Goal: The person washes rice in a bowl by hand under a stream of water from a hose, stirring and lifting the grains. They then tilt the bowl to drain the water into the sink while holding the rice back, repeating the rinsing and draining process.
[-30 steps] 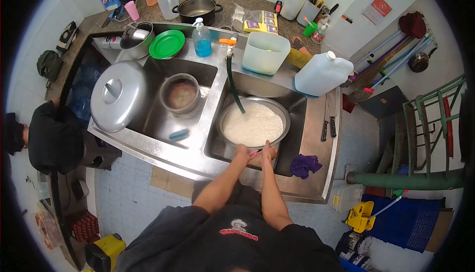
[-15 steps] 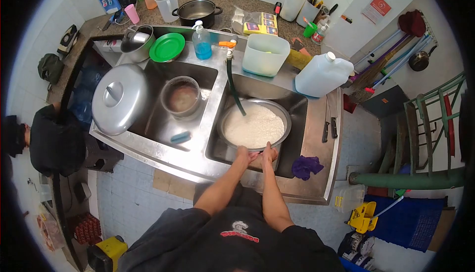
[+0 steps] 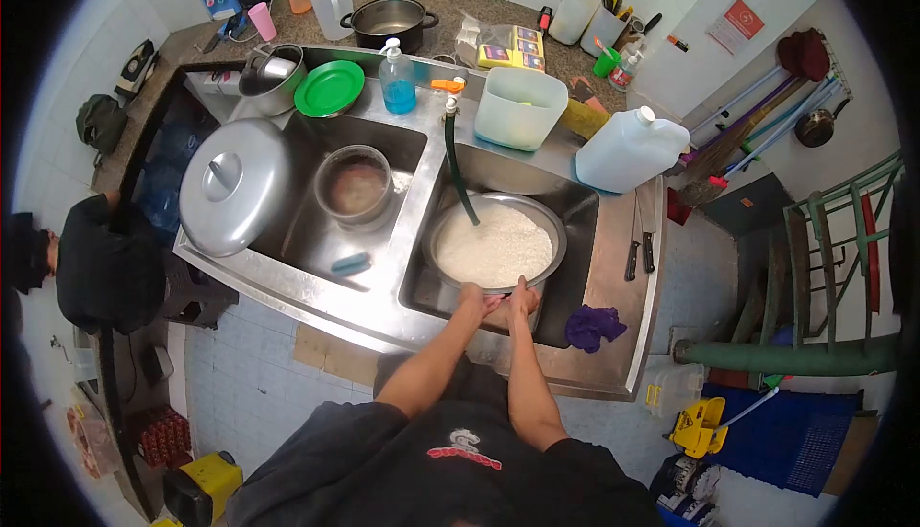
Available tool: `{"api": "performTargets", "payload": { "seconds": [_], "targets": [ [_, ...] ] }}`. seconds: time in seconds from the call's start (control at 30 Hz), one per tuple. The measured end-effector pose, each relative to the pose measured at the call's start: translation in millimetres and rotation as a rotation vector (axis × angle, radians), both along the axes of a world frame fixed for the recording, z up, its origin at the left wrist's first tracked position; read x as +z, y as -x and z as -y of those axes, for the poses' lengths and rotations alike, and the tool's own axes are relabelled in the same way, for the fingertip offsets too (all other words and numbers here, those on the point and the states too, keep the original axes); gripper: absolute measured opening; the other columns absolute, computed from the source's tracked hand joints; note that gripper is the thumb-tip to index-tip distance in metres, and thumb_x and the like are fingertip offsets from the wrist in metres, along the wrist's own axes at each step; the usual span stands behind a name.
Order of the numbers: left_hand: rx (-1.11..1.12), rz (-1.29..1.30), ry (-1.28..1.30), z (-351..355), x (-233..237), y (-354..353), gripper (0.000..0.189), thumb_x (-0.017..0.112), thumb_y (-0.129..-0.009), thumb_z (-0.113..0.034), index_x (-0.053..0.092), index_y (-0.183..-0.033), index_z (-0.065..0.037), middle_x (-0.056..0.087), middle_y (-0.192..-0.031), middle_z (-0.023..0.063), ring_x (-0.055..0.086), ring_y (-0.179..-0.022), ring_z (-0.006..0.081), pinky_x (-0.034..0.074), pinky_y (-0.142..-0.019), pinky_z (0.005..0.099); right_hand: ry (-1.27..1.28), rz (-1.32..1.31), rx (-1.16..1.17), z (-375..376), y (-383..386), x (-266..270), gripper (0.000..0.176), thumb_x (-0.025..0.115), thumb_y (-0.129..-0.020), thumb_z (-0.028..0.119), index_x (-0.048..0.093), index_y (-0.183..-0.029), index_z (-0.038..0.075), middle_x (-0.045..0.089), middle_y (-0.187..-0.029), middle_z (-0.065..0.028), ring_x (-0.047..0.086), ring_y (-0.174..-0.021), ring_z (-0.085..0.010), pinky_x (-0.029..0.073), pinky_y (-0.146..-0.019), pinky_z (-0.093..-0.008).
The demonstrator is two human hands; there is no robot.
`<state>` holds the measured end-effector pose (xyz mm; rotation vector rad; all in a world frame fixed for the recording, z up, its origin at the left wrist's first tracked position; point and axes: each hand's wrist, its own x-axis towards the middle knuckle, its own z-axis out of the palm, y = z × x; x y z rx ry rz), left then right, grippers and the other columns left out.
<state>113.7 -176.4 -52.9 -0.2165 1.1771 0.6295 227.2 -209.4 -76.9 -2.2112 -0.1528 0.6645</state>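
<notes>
In the right sink basin, a round metal bowl (image 3: 559, 261) holds a heap of white rice-like grains (image 3: 503, 242). My left hand (image 3: 476, 301) is closed on the near rim of this bowl, fingers partly hidden under it. Close beside it, my right hand (image 3: 522, 299) grips the same rim with the thumb on top. A dark green hose (image 3: 451, 155) runs down from the orange-handled tap (image 3: 448, 86), its end over the grains. To the right on the steel edge lies a crumpled purple cloth (image 3: 595, 327).
The left basin has a tub of cloudy liquid (image 3: 354, 185) and a blue sponge-like piece (image 3: 352, 264). A large pot lid (image 3: 236, 188) leans at its left. Two knives (image 3: 648, 251) lie right of the basin, near a big jug (image 3: 618, 151). Another person (image 3: 107, 263) stands far left.
The whole view has shifted very slightly. Both hands stay on the bowl's near rim, and the bowl and hose keep their places.
</notes>
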Motion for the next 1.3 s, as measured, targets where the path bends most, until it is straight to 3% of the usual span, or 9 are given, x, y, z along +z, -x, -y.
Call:
{"api": "performTargets", "payload": {
  "seconds": [0.1, 0.17, 0.3, 0.37, 0.53, 0.77, 0.93, 1.03, 1.3],
  "targets": [
    [0.011, -0.011, 0.014, 0.0, -0.7, -0.4, 0.057, 0.021, -0.099, -0.044, 0.038, -0.121, 0.006, 0.06, -0.1, 0.0298, 0.069, -0.076, 0.0421, 0.054, -0.054, 0.0431, -0.04, -0.022, -0.012, 0.1, 2.0, -0.6, 0.056, 0.067, -0.083, 0.039, 0.059, -0.1, -0.014, 0.06, -0.11, -0.0244, 0.066, -0.071, -0.0315, 0.054, -0.054, -0.0365],
    [0.002, -0.005, 0.003, -0.2, -1.7, 0.5, 0.057, 0.02, -0.099, -0.043, 0.038, -0.121, 0.006, 0.059, -0.101, 0.0304, 0.068, -0.076, 0.0426, 0.054, -0.053, 0.0429, -0.007, 0.112, -0.006, -0.3, 3.8, -1.9, 0.053, 0.067, -0.083, 0.038, 0.061, -0.095, -0.013, 0.063, -0.1, -0.0244, 0.067, -0.067, -0.0306, 0.054, -0.055, -0.0366],
    [-0.001, -0.006, 0.046, -3.4, -4.1, -0.8, 0.058, 0.02, -0.099, -0.044, 0.037, -0.121, 0.007, 0.058, -0.102, 0.0312, 0.068, -0.077, 0.0436, 0.053, -0.053, 0.0432, 0.01, 0.097, 0.05, 0.7, -0.7, -1.4, 0.051, 0.065, -0.083, 0.039, 0.063, -0.09, -0.011, 0.065, -0.086, -0.0231, 0.066, -0.059, -0.0294, 0.054, -0.061, -0.0367],
    [0.017, 0.029, 0.041, -4.5, -13.1, -2.0, 0.059, 0.019, -0.099, -0.045, 0.037, -0.12, 0.008, 0.058, -0.103, 0.031, 0.068, -0.076, 0.0439, 0.053, -0.053, 0.0436, 0.038, 0.148, 0.069, 0.3, 0.9, 1.5, 0.049, 0.064, -0.083, 0.04, 0.065, -0.083, -0.009, 0.065, -0.072, -0.0213, 0.065, -0.052, -0.0288, 0.053, -0.066, -0.0373],
    [0.062, 0.109, 0.021, -4.2, -38.9, -6.5, 0.061, 0.019, -0.099, -0.046, 0.037, -0.121, 0.008, 0.058, -0.104, 0.0312, 0.067, -0.078, 0.045, 0.053, -0.058, 0.0454, 0.008, 0.174, 0.036, -1.8, 4.5, 8.0, 0.048, 0.063, -0.083, 0.041, 0.065, -0.079, -0.006, 0.066, -0.069, -0.0202, 0.066, -0.054, -0.0281, 0.052, -0.068, -0.0371],
    [0.066, 0.063, 0.011, -5.1, -19.0, -4.4, 0.062, 0.018, -0.098, -0.047, 0.034, -0.127, 0.006, 0.056, -0.11, 0.0333, 0.066, -0.082, 0.0468, 0.052, -0.065, 0.0478, 0.036, 0.134, 0.006, -3.3, 5.8, 14.9, 0.047, 0.063, -0.083, 0.04, 0.065, -0.078, -0.006, 0.067, -0.071, -0.0186, 0.067, -0.054, -0.0262, 0.052, -0.068, -0.0357],
    [0.083, 0.129, 0.017, -4.8, -39.5, -5.1, 0.062, 0.017, -0.099, -0.047, 0.03, -0.131, 0.005, 0.054, -0.114, 0.0344, 0.066, -0.082, 0.0473, 0.052, -0.066, 0.0493, 0.028, 0.061, 0.006, -3.6, 11.3, 40.5, 0.045, 0.064, -0.083, 0.04, 0.066, -0.083, -0.005, 0.067, -0.072, -0.0174, 0.066, -0.054, -0.0259, 0.052, -0.068, -0.0354],
    [0.074, 0.084, 0.028, -5.5, -19.8, -3.6, 0.062, 0.017, -0.099, -0.048, 0.031, -0.13, 0.004, 0.053, -0.114, 0.0343, 0.066, -0.081, 0.0475, 0.052, -0.066, 0.0494, 0.019, 0.095, 0.0, -3.6, 2.6, 5.3, 0.043, 0.064, -0.083, 0.039, 0.067, -0.085, -0.004, 0.067, -0.072, -0.0168, 0.066, -0.054, -0.0259, 0.052, -0.067, -0.0361],
    [0.07, 0.074, 0.022, -5.6, -21.8, -3.4, 0.062, 0.019, -0.1, -0.048, 0.035, -0.126, 0.006, 0.055, -0.109, 0.0321, 0.066, -0.08, 0.0463, 0.053, -0.063, 0.0464, 0.037, 0.142, 0.016, -3.1, -1.2, -6.9, 0.042, 0.065, -0.083, 0.039, 0.065, -0.078, -0.003, 0.065, -0.065, -0.0162, 0.065, -0.055, -0.0275, 0.052, -0.066, -0.0369]
  ]
}}
